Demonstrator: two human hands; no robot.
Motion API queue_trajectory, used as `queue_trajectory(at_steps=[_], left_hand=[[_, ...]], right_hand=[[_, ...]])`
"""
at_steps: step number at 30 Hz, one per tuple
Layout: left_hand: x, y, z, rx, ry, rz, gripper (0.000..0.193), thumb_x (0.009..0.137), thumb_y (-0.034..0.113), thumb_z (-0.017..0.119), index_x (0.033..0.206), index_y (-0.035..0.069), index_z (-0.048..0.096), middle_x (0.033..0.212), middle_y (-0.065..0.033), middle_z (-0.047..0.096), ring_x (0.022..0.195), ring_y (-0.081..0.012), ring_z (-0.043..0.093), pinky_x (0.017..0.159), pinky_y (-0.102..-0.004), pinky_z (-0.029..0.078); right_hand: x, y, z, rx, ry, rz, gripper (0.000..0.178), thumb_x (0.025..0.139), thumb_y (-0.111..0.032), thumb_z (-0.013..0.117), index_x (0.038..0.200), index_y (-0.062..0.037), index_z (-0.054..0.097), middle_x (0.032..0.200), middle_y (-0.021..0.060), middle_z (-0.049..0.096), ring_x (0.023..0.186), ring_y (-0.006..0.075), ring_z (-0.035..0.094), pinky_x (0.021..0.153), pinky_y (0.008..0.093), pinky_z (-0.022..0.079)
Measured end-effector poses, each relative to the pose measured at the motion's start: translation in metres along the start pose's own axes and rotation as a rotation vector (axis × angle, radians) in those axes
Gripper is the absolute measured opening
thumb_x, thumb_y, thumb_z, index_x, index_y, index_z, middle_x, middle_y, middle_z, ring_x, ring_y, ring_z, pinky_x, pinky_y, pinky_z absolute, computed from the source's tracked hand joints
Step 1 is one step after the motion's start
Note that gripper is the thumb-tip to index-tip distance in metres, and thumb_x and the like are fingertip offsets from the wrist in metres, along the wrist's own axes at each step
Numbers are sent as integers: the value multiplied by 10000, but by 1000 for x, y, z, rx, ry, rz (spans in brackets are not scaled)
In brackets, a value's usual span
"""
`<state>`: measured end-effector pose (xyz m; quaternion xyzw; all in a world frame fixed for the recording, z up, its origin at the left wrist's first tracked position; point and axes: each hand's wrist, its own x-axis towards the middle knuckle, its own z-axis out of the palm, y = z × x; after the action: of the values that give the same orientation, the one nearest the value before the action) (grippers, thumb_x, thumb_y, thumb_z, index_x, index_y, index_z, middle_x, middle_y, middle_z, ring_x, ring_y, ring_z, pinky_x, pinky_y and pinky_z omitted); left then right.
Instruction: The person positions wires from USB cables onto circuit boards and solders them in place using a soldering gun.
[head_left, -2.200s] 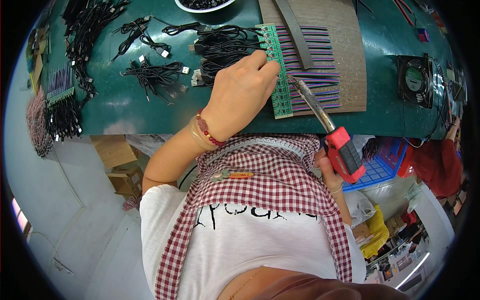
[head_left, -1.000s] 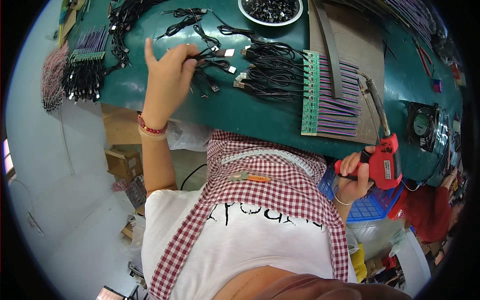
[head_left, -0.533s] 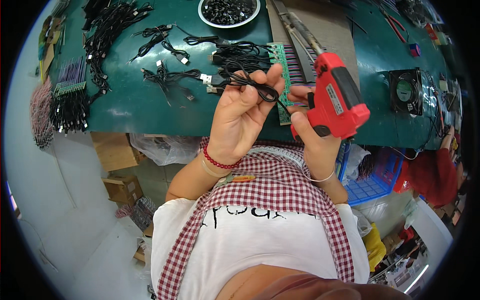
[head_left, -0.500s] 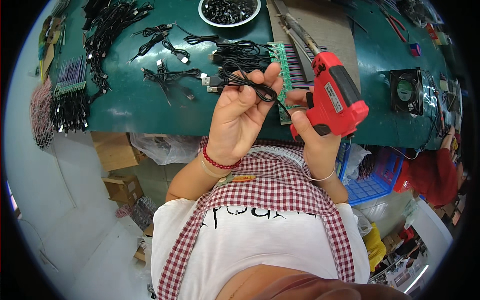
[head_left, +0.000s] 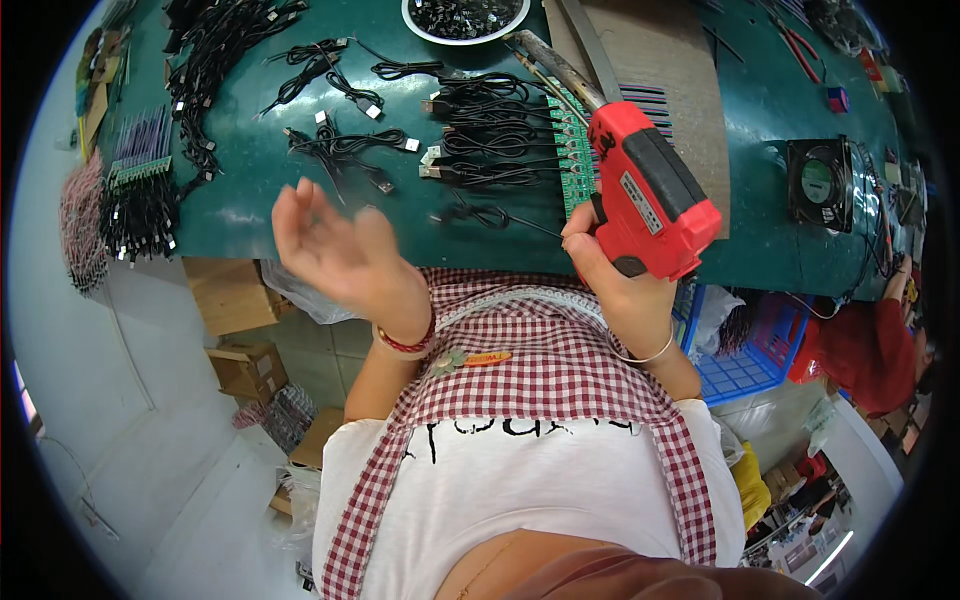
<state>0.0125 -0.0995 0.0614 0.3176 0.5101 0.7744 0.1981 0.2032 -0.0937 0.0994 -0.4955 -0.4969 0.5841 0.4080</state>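
My right hand (head_left: 625, 285) is wrapped round the grip of a red and black soldering gun (head_left: 655, 195), its metal barrel angled up and to the left. At this hand's fingertips lies the end of a thin black USB cable (head_left: 485, 215), whose coil rests on the table. My left hand (head_left: 345, 255), a little blurred, hangs over the front part of the table with its fingers apart and nothing in them. Beyond the right fingertips, a strip of green circuit boards (head_left: 570, 150) has several coiled black USB cables (head_left: 495, 142) running to its left side. The gun hides part of the strip.
Loose USB cables (head_left: 345, 145) lie left of centre, below a white bowl (head_left: 465, 38) of small black parts. A cable heap (head_left: 215, 70) and wired boards (head_left: 140, 175) are further left. To the right stand a fan (head_left: 818, 185), pliers (head_left: 797, 45) and a blue crate (head_left: 745, 375).
My left hand has let go of the coiled USB cable and moved left. The coil now lies on the table in front of the others. The soldering gun has shifted slightly left.
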Motion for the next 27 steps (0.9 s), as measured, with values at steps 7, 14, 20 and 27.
queue_trajectory(at_steps=[7,14,20,27], left_hand=[[-16,18,21,426,-1065,109,106,777,31,642,866,19,585,789,-103,625,737,-251,625,741,-360,485],[-19,12,43,513,-1091,89,100,793,31,654,848,-7,578,719,-118,621,573,-218,620,514,-292,463],[-16,15,42,374,-1052,-368,114,837,67,627,890,-13,567,659,-15,591,558,-42,526,506,-201,401],[-24,14,44,190,-985,-618,111,855,61,611,870,-39,565,706,-45,613,616,-46,535,564,-217,451]], right_hand=[[-1,7,-5,-9,-12,-49,194,795,26,638,980,-4,587,855,44,624,754,96,586,666,237,461],[4,30,-18,-477,333,-313,417,774,2,688,1149,5,505,856,85,650,760,123,626,678,241,481],[6,10,-31,-11,256,-5,118,780,11,670,891,-2,630,814,-6,611,692,81,570,629,213,454],[2,8,-16,84,129,-47,144,811,-11,639,949,-4,598,879,22,609,791,93,561,703,251,458]])
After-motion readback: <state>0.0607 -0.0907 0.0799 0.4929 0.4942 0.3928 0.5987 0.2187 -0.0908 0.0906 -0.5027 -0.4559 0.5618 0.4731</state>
